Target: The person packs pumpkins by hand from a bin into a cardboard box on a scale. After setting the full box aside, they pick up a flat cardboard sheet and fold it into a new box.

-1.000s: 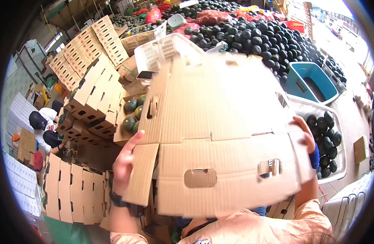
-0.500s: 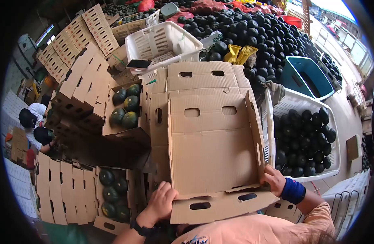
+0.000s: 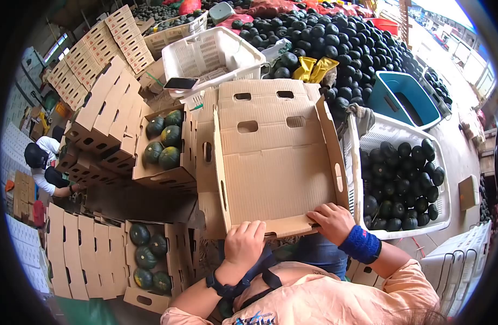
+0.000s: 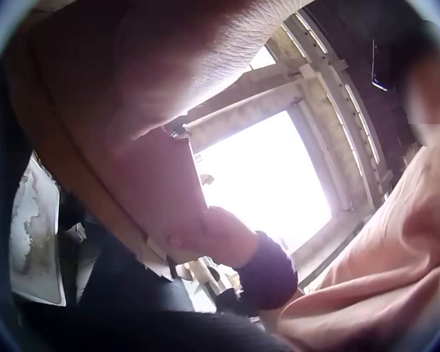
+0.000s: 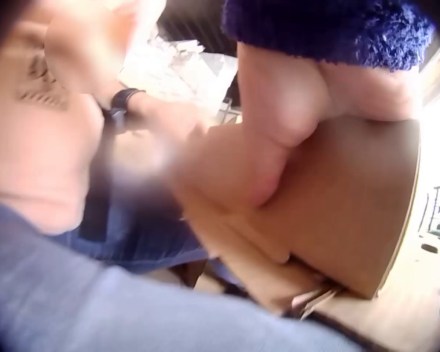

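Observation:
A cardboard box (image 3: pixel 279 181) lies open in front of the body in the head view, its side walls standing and its far flap flat. At its near wall, the left hand (image 3: pixel 244 245) grips the left part, fingers over the edge. The right hand (image 3: pixel 334 222) holds the same wall near the right corner. In the left wrist view, the right hand (image 4: pixel 220 238) is on the cardboard (image 4: pixel 158 172). From the right wrist, the right hand (image 5: pixel 286 103) shows with its thumb against the cardboard (image 5: pixel 345 198); the other hand is blurred.
Left of the box stands a carton of green squashes (image 3: pixel 170 157), with stacked cartons (image 3: pixel 105 114) beyond. A white crate of dark squashes (image 3: pixel 400 184) stands to the right. Behind are an empty white crate (image 3: pixel 205 57) holding a phone (image 3: pixel 181 83) on its rim, and a blue bin (image 3: pixel 387 100).
The box has come down from a raised, tilted pose. Its near flap, earlier folded outward, now stands up as a wall, and both hands have moved inward along it.

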The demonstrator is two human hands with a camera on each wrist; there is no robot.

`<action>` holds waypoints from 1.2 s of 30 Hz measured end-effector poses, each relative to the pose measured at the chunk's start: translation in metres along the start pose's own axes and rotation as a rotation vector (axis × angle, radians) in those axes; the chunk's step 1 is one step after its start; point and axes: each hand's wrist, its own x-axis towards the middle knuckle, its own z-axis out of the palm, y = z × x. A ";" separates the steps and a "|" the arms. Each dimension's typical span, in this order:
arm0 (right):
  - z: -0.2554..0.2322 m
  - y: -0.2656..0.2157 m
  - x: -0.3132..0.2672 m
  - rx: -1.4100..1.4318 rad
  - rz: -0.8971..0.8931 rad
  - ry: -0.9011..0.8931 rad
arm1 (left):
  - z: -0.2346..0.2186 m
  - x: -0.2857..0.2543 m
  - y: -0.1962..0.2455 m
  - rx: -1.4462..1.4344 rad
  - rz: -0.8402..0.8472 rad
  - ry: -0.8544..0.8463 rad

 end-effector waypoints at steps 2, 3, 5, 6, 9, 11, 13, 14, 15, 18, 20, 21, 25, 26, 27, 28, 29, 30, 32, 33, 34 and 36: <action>0.005 0.008 0.007 0.007 -0.037 -0.190 | -0.010 0.009 -0.002 -0.055 -0.060 -0.181; -0.001 0.010 0.011 0.014 -0.069 -0.240 | -0.017 0.012 -0.003 -0.084 -0.092 -0.277; -0.017 0.008 0.016 0.029 -0.135 -0.330 | -0.035 0.011 -0.008 -0.329 -0.070 -0.276; -0.021 0.003 0.012 0.019 -0.139 -0.295 | -0.046 0.013 -0.014 -0.446 -0.054 -0.268; -0.023 -0.006 -0.002 -0.003 -0.236 -0.148 | -0.068 0.011 -0.034 -0.891 -0.101 0.530; -0.030 -0.015 -0.016 0.144 -0.361 -0.295 | -0.094 0.008 -0.047 -1.619 -0.454 0.404; -0.050 -0.011 -0.018 0.702 -0.541 -0.613 | -0.087 -0.004 -0.078 -1.734 -0.444 0.280; -0.075 -0.010 -0.007 0.944 -0.566 -0.578 | -0.073 -0.011 -0.087 -1.724 -0.487 0.212; -0.079 0.010 -0.003 1.003 -0.583 -0.250 | -0.064 -0.012 -0.089 -1.659 -0.485 0.183; -0.054 0.054 0.017 1.237 0.090 0.375 | -0.055 -0.007 -0.083 -1.832 -0.403 0.057; -0.032 0.065 0.027 1.376 0.252 0.176 | -0.041 -0.001 -0.085 -1.906 -0.398 0.008; -0.022 0.071 0.027 1.412 0.209 0.122 | -0.036 0.000 -0.089 -1.885 -0.527 -0.030; 0.008 0.086 0.021 1.690 0.111 0.235 | -0.028 0.003 -0.091 -1.800 -0.332 0.361; 0.016 0.076 0.022 1.594 0.114 0.355 | -0.031 0.006 -0.085 -1.838 -0.294 0.417; 0.013 0.059 0.028 1.489 0.114 0.477 | -0.025 0.008 -0.086 -1.772 -0.284 0.388; -0.001 0.038 0.033 1.344 0.142 0.499 | -0.023 0.007 -0.080 -1.659 -0.309 0.376; 0.006 0.038 0.027 1.291 0.223 0.419 | -0.019 0.003 -0.077 -1.546 -0.328 0.366; 0.011 0.050 0.026 1.336 0.026 0.436 | -0.009 -0.004 -0.083 -1.815 -0.410 0.343; 0.019 0.059 0.023 1.496 -0.155 0.362 | -0.010 -0.005 -0.095 -1.841 -0.163 0.160; 0.015 0.057 0.021 1.383 -0.005 0.227 | -0.008 -0.005 -0.098 -1.802 -0.099 0.109; 0.009 0.058 0.020 1.193 -0.041 0.177 | -0.008 0.003 -0.107 -1.387 -0.019 0.061; -0.002 0.061 0.026 0.826 -0.090 0.070 | -0.035 0.020 -0.099 -0.946 0.046 -0.073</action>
